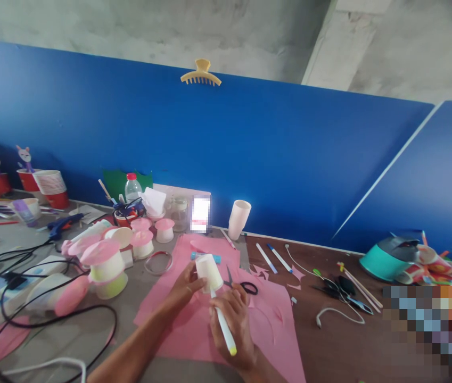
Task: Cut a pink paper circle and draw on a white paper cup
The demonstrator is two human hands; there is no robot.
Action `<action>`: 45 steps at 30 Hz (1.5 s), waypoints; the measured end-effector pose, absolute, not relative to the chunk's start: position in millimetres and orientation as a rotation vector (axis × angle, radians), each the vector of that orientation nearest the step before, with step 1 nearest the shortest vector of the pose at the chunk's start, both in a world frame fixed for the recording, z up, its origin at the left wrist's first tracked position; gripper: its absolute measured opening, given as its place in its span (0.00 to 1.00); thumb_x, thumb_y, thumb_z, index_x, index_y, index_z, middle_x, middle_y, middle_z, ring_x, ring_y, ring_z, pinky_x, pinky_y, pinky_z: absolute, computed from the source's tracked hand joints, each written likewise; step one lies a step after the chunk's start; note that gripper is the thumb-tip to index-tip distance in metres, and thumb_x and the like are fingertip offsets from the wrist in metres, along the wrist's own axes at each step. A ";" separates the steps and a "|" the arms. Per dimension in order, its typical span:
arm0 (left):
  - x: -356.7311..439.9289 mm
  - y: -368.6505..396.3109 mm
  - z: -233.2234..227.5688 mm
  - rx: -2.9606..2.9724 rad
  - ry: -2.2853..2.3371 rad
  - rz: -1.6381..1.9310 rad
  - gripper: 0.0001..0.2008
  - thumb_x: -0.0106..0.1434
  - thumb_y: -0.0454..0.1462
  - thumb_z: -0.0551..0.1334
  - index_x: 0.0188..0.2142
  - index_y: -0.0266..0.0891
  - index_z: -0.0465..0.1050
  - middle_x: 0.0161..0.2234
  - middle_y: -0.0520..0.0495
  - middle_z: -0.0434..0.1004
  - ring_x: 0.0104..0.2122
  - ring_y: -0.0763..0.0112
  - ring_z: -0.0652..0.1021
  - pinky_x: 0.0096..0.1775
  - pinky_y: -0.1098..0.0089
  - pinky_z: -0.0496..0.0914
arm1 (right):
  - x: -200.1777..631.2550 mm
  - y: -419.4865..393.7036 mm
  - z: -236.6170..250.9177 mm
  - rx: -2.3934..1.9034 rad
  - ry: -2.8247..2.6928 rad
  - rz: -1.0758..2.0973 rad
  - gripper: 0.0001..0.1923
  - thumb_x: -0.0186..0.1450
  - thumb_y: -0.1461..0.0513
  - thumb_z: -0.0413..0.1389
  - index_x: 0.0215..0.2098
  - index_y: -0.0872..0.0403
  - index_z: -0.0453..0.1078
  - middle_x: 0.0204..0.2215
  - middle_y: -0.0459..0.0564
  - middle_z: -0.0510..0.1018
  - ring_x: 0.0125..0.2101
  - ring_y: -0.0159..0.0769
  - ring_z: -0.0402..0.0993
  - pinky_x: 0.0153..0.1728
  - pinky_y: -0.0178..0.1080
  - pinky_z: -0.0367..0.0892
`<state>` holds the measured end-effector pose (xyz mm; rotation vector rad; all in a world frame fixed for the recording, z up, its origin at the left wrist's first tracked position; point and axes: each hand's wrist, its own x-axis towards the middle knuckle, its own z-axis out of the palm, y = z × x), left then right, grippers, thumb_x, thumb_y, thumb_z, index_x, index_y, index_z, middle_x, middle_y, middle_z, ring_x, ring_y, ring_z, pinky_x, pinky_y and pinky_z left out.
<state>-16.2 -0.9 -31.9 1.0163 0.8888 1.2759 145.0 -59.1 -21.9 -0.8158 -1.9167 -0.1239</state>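
Observation:
My left hand (189, 281) is closed on a small pale paper cup (210, 270), tilted above pink paper (186, 332). A white marker pen (224, 325) with a yellow end is gripped in my right hand (236, 319), its tip against or very near the cup's lower rim. Just beyond the right hand lies a pair of scissors (248, 288) with dark handles. Behind the cup rests a light-blue tube-like stick (212, 258), partly hidden by it. To the left stand several cups with pink paper discs on top (104, 263).
A stack of pale cups (239, 219) leans by the blue partition (249, 143). Two markers (279, 258) and a white cable (345, 314) lie on the brown tabletop at right. Black cords (114, 319) loop across the left side, near a blue glue gun (63, 225). A roll of tape (158, 272) lies nearby.

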 end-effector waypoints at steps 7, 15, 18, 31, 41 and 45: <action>-16.5 1.1 -36.0 0.986 0.901 1.290 0.30 0.44 0.44 0.76 0.45 0.38 0.72 0.41 0.43 0.79 0.40 0.58 0.79 0.38 0.65 0.72 | 144.2 -59.8 -21.9 -0.825 -1.925 -0.110 0.09 0.65 0.70 0.50 0.37 0.50 0.67 0.26 0.44 0.73 0.28 0.37 0.71 0.48 0.48 0.64; -17.3 -0.8 -36.1 1.028 0.886 1.254 0.31 0.47 0.45 0.76 0.49 0.39 0.72 0.42 0.43 0.79 0.42 0.56 0.79 0.42 0.62 0.72 | 148.5 -55.9 -22.6 -0.883 -1.856 -0.136 0.10 0.67 0.71 0.49 0.40 0.51 0.68 0.29 0.45 0.75 0.30 0.37 0.71 0.47 0.49 0.63; -17.0 -2.1 -36.7 1.047 0.876 1.246 0.30 0.48 0.43 0.75 0.49 0.40 0.72 0.41 0.44 0.80 0.43 0.57 0.79 0.43 0.63 0.72 | 146.7 -57.1 -21.8 -0.863 -1.897 -0.108 0.10 0.66 0.71 0.50 0.40 0.52 0.68 0.30 0.46 0.75 0.31 0.37 0.72 0.48 0.49 0.63; -14.6 -3.6 -34.9 1.071 0.877 1.238 0.33 0.47 0.48 0.76 0.50 0.39 0.71 0.42 0.43 0.79 0.42 0.56 0.79 0.44 0.61 0.72 | 147.0 -56.9 -17.5 -0.835 -1.894 -0.094 0.10 0.64 0.71 0.51 0.39 0.51 0.69 0.29 0.46 0.76 0.30 0.38 0.73 0.47 0.50 0.65; -15.4 -3.2 -37.2 1.077 0.863 1.228 0.33 0.48 0.47 0.76 0.50 0.39 0.71 0.42 0.43 0.79 0.42 0.58 0.79 0.43 0.63 0.72 | 146.5 -58.5 -19.4 -0.838 -1.899 -0.065 0.11 0.65 0.71 0.51 0.40 0.50 0.68 0.29 0.47 0.77 0.30 0.41 0.75 0.47 0.52 0.66; -15.2 -3.9 -36.5 1.079 0.860 1.221 0.33 0.49 0.47 0.76 0.51 0.39 0.70 0.43 0.43 0.79 0.42 0.58 0.79 0.43 0.63 0.72 | 146.4 -58.0 -19.7 -0.867 -1.866 -0.100 0.12 0.65 0.71 0.50 0.41 0.51 0.68 0.30 0.46 0.77 0.31 0.39 0.74 0.47 0.51 0.65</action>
